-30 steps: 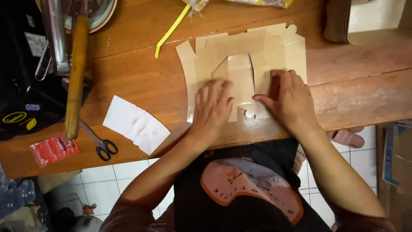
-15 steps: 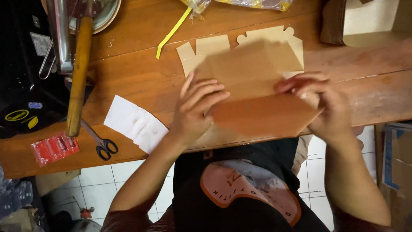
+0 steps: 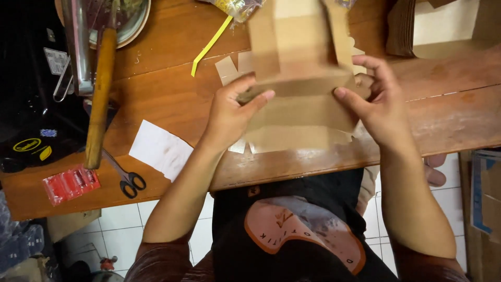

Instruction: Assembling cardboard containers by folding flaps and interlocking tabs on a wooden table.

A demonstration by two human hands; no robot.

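- One brown cardboard box blank [image 3: 300, 78], partly folded, is held up over the middle of the wooden tabletop [image 3: 449, 120]; its long axis runs away from the person, with the far end blurred near the top of the frame.
- Two bare hands hold it. The left hand [image 3: 229, 112] has its grip closed on the left edge, thumb laid across a fold; the right hand [image 3: 378, 102] has its grip closed on the right edge, fingers spread along the side.
- One flat cardboard blank [image 3: 232, 68] lies on the tabletop directly beneath the held piece, its tabs showing at the left and the near side.
- One white sheet of paper [image 3: 160, 150] lies near the left forearm, close to the tabletop's near edge.
- One pair of black-handled scissors [image 3: 125, 177] rests just left of the paper.
- One red packet [image 3: 70, 184] lies at the near left corner.
- One yellow strip [image 3: 210, 44] lies diagonally on the far side.
- One long wooden handle [image 3: 100, 94] runs front to back at the left, beside a metal tool [image 3: 78, 47].
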